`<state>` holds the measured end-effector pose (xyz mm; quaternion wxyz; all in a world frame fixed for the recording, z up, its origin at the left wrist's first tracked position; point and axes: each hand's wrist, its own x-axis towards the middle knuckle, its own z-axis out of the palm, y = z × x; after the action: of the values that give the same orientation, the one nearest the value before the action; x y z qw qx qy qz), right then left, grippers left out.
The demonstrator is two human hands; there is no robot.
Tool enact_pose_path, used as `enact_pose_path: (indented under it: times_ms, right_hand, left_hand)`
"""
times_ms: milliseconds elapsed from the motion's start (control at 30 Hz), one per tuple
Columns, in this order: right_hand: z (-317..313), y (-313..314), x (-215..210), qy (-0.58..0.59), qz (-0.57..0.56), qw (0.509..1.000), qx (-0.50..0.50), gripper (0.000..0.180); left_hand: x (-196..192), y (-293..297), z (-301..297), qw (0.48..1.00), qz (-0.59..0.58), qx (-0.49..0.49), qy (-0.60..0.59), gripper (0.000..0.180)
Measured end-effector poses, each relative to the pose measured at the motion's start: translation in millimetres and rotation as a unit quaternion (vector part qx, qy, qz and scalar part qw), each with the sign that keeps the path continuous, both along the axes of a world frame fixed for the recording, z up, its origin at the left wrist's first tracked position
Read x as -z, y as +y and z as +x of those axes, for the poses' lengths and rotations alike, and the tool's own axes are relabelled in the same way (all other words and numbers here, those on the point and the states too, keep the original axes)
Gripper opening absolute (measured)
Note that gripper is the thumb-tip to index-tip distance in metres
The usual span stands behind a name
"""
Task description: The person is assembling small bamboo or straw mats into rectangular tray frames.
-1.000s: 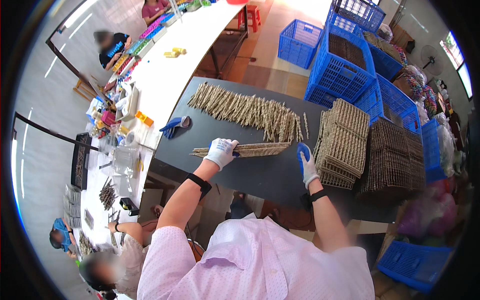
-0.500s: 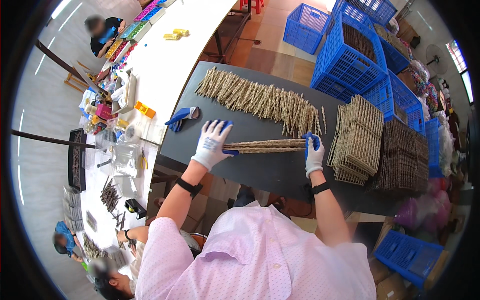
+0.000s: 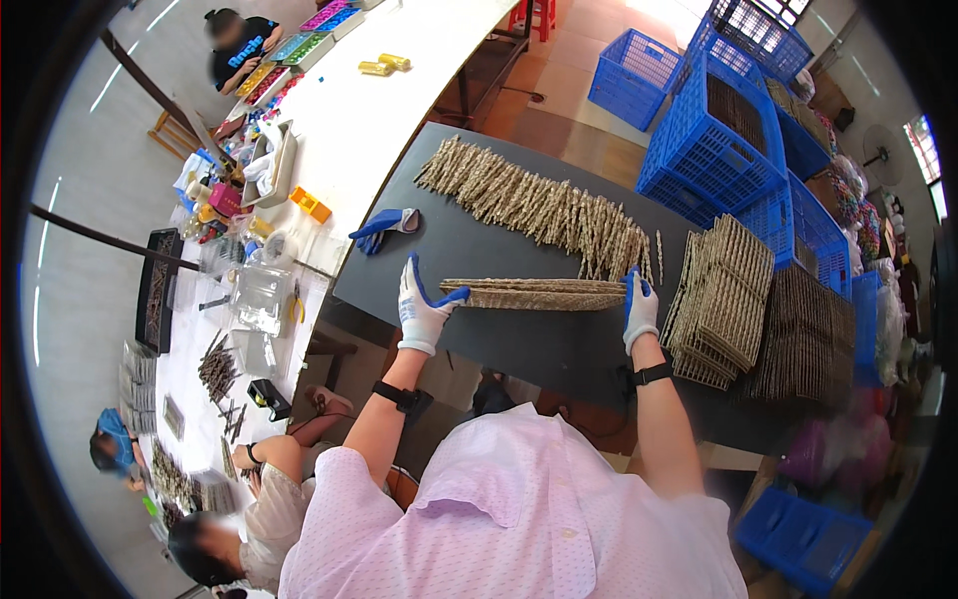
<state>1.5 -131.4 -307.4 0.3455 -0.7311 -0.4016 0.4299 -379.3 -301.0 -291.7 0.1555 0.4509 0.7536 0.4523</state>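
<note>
Centrally, braided bundle [image 3: 544, 295]: twelve o'clock from the shirt [image 3: 544, 529], on dark table [image 3: 539, 349].
Left hand [image 3: 423, 307]: bundle's nine o'clock; thumb and fingers apart.
Right hand [image 3: 641, 304]: three o'clock, at bundle's end; grip unclear.

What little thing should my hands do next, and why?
Maybe close the left hand gently around its end of the long tan bundle: that hand is open beside the end, while the right hand is at the other end.
</note>
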Motion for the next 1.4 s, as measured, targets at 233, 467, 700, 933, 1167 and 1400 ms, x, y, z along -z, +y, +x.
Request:
enact_pose_path:
  times_ms: [233,467,700,933,1167,1400]
  right_hand:
    - [9.5,2.5,7.1,0.073,-0.013,0.995,-0.063,0.047]
    - [12.2,8.5,18.2,0.101,0.015,0.993,-0.061,0.048]
    - [3.3,-4.4,-11.2,-0.006,-0.018,0.997,-0.078,0.042]
    - [-2.7,-12.3,-29.0,-0.04,-0.019,0.996,-0.078,0.046]
    - [-0.5,-14.7,-24.8,-0.059,0.029,0.993,-0.094,0.045]
    - [-0.5,-15.1,-21.0,-0.069,0.033,0.993,-0.085,0.046]
  left_hand:
    - [42.1,28.8,36.4,0.833,0.166,-0.058,-0.525,0.047]
    - [38.2,47.7,58.9,0.806,0.229,-0.16,-0.522,0.052]
    - [38.8,49.4,60.5,0.818,0.233,-0.154,-0.502,0.061]
    - [35.2,50.2,59.4,0.823,0.234,-0.151,-0.496,0.056]
    - [32.9,48.0,59.5,0.826,0.224,-0.149,-0.496,0.056]
    - [36.1,45.8,59.2,0.819,0.225,-0.15,-0.507,0.055]
